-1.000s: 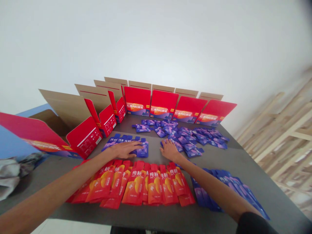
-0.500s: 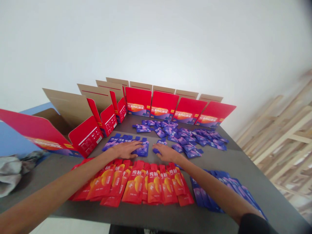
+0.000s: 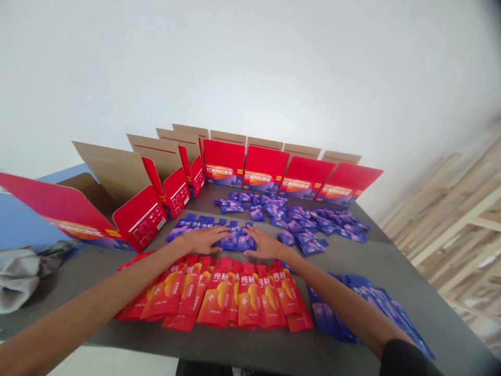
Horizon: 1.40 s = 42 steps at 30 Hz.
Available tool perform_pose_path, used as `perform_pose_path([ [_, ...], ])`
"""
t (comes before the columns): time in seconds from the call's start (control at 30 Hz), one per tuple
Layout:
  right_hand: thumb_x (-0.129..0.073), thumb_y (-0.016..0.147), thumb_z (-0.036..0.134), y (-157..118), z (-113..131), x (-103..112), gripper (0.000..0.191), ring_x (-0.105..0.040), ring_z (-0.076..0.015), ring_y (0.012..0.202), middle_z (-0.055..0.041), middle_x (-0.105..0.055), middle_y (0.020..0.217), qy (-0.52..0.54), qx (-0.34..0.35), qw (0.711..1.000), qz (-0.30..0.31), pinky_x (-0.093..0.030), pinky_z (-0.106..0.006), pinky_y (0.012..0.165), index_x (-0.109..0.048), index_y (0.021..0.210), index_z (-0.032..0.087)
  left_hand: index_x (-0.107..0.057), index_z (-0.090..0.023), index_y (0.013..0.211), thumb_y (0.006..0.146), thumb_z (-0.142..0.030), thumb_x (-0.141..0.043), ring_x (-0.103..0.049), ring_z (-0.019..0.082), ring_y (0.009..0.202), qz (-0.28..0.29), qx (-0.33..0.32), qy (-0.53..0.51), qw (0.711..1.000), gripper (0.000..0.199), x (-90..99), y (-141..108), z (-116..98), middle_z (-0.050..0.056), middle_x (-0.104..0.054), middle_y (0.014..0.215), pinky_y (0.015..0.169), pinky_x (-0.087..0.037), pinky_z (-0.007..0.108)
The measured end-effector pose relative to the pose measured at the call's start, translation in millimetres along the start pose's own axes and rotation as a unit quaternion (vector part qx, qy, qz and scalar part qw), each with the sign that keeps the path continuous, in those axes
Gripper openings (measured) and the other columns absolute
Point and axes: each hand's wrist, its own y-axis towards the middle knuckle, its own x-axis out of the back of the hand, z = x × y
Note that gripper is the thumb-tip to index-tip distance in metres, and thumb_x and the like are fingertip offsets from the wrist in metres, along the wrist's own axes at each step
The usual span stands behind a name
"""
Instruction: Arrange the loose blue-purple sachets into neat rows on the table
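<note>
A row of blue pouches (image 3: 231,239) lies flat on the grey table, left of centre. Over the row rests my left hand (image 3: 204,239), its fingers spread across the pouches. At the row's right end my right hand (image 3: 263,243) has its fingers apart, touching the side of the last blue pouch (image 3: 246,241). Neither hand wraps round a pouch. Closer to me, red pouches (image 3: 213,300) lie overlapped in a wide fan beneath my forearms. Beyond my right hand spreads a loose heap of blue pouches (image 3: 293,219).
Open red cartons (image 3: 260,169) line the back, and more cartons (image 3: 136,219) stand along the left. Fanned blue pouches (image 3: 368,300) lie at the right front on the grey table (image 3: 410,277). A grey cloth (image 3: 18,277) sits at the left edge. Wooden racks (image 3: 457,230) stand at right.
My right hand has moved slightly left, bringing the single blue pouch up against the right end of the row. My left hand stays over the row.
</note>
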Motion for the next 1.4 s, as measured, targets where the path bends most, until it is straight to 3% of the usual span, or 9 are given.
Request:
perform_pose_path([
  [0.2,-0.075,0.093,0.063,11.7,9.4,-2.4,0.101,-0.021,-0.0305,0.166,-0.0184,-0.023,0.176,0.016,0.023,1.0,-0.009,-0.024,-0.05,0.134,-0.032,0.172,0.017,-0.042,-0.019,0.163,0.104,-0.034,-0.065,-0.042,0.033,0.157,0.013,0.01,0.017,1.0,0.065,3.5,-0.8,0.1,0.019,-0.041,0.171,0.125,-0.038,0.043],
  [0.37,-0.057,0.105,0.039,24.6,-18.8,19.5,0.065,-0.025,-0.0268,0.164,-0.0173,-0.033,0.173,-0.058,-0.046,0.992,-0.103,-0.024,-0.048,0.134,-0.046,0.164,0.014,-0.031,-0.015,0.17,0.105,-0.051,-0.064,-0.035,0.038,0.159,-0.011,-0.033,-0.014,0.999,0.081,15.3,0.6,-6.2,0.023,-0.034,0.173,0.129,-0.031,0.051],
  [0.5,-0.061,0.095,0.02,39.0,-41.6,38.4,0.075,-0.03,-0.0287,0.162,-0.0201,-0.032,0.173,-0.11,-0.113,0.985,-0.062,-0.029,-0.046,0.132,-0.041,0.166,0.009,-0.037,-0.023,0.169,0.105,-0.043,-0.066,-0.033,0.038,0.161,-0.014,-0.089,-0.027,0.996,0.073,8.8,7.5,-10.3,0.018,-0.035,0.174,0.129,-0.032,0.052],
  [0.63,-0.056,0.1,0.026,43.4,-43.1,40.5,0.066,-0.048,-0.0255,0.151,-0.0169,-0.046,0.166,-0.104,-0.126,0.986,-0.029,-0.038,-0.041,0.126,-0.045,0.164,0.013,-0.045,-0.023,0.166,0.101,-0.027,-0.068,-0.04,0.036,0.157,-0.002,-0.099,-0.026,0.995,0.069,-2.2,13.9,-11.3,0.017,-0.04,0.172,0.128,-0.036,0.049],
  [0.8,-0.058,0.104,0.03,29.8,-37.3,39.2,0.06,-0.06,-0.0263,0.138,-0.0171,-0.059,0.152,-0.125,-0.141,0.981,-0.033,-0.043,-0.038,0.119,-0.048,0.16,0.013,-0.052,-0.022,0.161,0.104,-0.029,-0.064,-0.046,0.035,0.154,0.004,-0.096,-0.05,0.994,0.059,3.0,16.5,-12.7,0.015,-0.045,0.169,0.126,-0.039,0.046],
  [0.93,-0.06,0.102,0.031,27.6,-34.6,44.4,0.055,-0.058,-0.0291,0.139,-0.0167,-0.06,0.15,-0.145,-0.152,0.977,-0.034,-0.044,-0.043,0.118,-0.054,0.155,0.016,-0.057,-0.024,0.157,0.105,-0.027,-0.062,-0.049,0.032,0.152,-0.001,-0.087,-0.064,0.994,0.052,8.3,19.3,-14.5,0.013,-0.051,0.166,0.125,-0.041,0.043],
  [1.1,-0.062,0.1,0.034,50.0,-30.5,47.1,0.069,-0.049,-0.0309,0.15,-0.0169,-0.04,0.169,-0.157,-0.165,0.973,-0.029,-0.042,-0.043,0.122,-0.045,0.165,0.017,-0.059,-0.021,0.155,0.103,-0.026,-0.064,-0.052,0.032,0.15,-0.007,-0.08,-0.058,0.995,0.052,5.2,21.9,-15.8,0.014,-0.053,0.164,0.124,-0.043,0.043],
  [1.27,-0.051,0.106,0.028,61.2,-32.1,45.5,0.051,-0.059,-0.0263,0.141,-0.0149,-0.058,0.156,-0.162,-0.144,0.976,-0.031,-0.044,-0.036,0.119,-0.057,0.155,0.015,-0.06,-0.021,0.153,0.101,-0.02,-0.065,-0.052,0.03,0.15,-0.008,-0.073,-0.057,0.996,0.053,5.1,21.2,-17.3,0.012,-0.053,0.164,0.123,-0.044,0.039],
  [1.4,-0.045,0.109,0.03,52.3,-35.6,49.5,0.051,-0.06,-0.0258,0.14,-0.0149,-0.059,0.154,-0.181,-0.118,0.976,-0.012,-0.045,-0.035,0.118,-0.055,0.157,0.014,-0.061,-0.02,0.152,0.1,-0.019,-0.066,-0.052,0.03,0.149,0.0,-0.069,-0.061,0.996,0.053,8.9,22.0,-18.7,0.013,-0.053,0.163,0.123,-0.044,0.039],
])
